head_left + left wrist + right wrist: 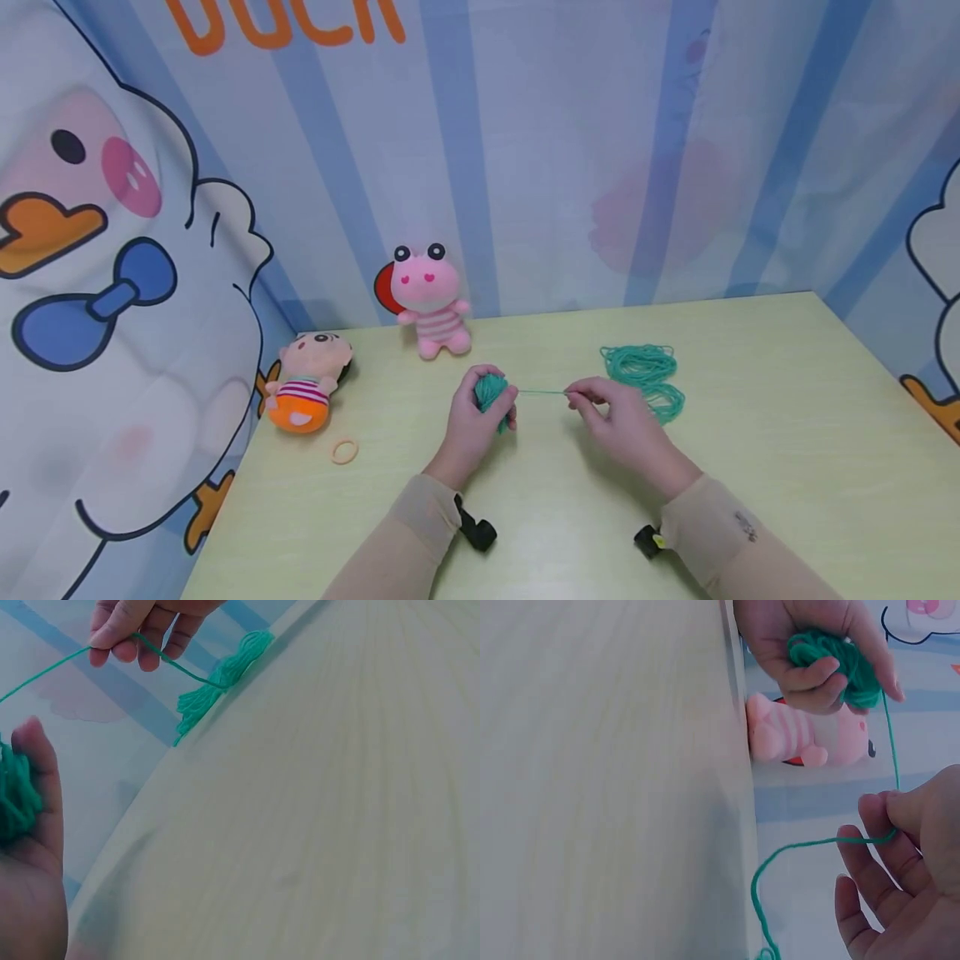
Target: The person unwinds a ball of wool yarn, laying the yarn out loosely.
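Observation:
My left hand (471,421) grips a ball of green yarn (491,390), fingers curled round it. To its right, my right hand (622,421) pinches the yarn strand (543,392) between thumb and forefinger. The strand runs taut from the ball to those fingertips. Past the pinch, the right wrist view shows the yarn (795,846) sagging in a loose curve toward the table. A loose skein of the same green yarn (639,363) lies on the table behind the right hand, which covers part of it in the head view.
A pink striped plush toy (435,308) sits at the table's back edge. Left of it leans a doll in orange shorts (303,387), with a peach-coloured ring (345,452) lying before it. A printed cloth backdrop (540,150) rises behind the pale table (810,467).

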Available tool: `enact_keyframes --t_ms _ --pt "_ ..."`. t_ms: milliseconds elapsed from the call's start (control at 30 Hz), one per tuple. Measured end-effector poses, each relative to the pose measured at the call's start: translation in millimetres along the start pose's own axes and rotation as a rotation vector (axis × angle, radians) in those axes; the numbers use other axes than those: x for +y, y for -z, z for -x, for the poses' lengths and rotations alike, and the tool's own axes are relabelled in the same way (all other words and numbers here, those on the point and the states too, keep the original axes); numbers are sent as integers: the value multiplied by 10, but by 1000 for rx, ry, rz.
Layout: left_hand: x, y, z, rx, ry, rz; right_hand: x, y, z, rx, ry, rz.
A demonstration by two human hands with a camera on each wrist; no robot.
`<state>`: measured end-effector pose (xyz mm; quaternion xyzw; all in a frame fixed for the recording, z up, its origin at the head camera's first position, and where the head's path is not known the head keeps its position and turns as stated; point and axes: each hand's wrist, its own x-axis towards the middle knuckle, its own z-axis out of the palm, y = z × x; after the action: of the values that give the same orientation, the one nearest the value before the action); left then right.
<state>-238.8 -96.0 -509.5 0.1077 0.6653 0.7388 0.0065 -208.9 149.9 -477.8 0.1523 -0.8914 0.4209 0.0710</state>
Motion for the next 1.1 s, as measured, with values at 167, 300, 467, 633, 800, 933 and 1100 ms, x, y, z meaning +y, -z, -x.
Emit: enact_keyframes --t_ms 167,300,467,633,800,933,1100 --pt "8 -3 11 -30 2 65 58 89 26 39 -6 15" --pt "-23 10 4 -47 -16 33 93 138 42 72 0 29" --pt "-55 19 -14 -7 -24 -46 145 186 58 101 11 40" --pt "-59 3 -27 -4 -17 2 174 239 71 131 36 57" --pt "-48 -10 -16 -6 18 12 194 284 88 149 46 69" --pt "-34 -8 -4 15 19 -63 219 319 96 160 43 77" --pt "-36 9 -9 19 -1 -138 256 375 100 165 19 78"
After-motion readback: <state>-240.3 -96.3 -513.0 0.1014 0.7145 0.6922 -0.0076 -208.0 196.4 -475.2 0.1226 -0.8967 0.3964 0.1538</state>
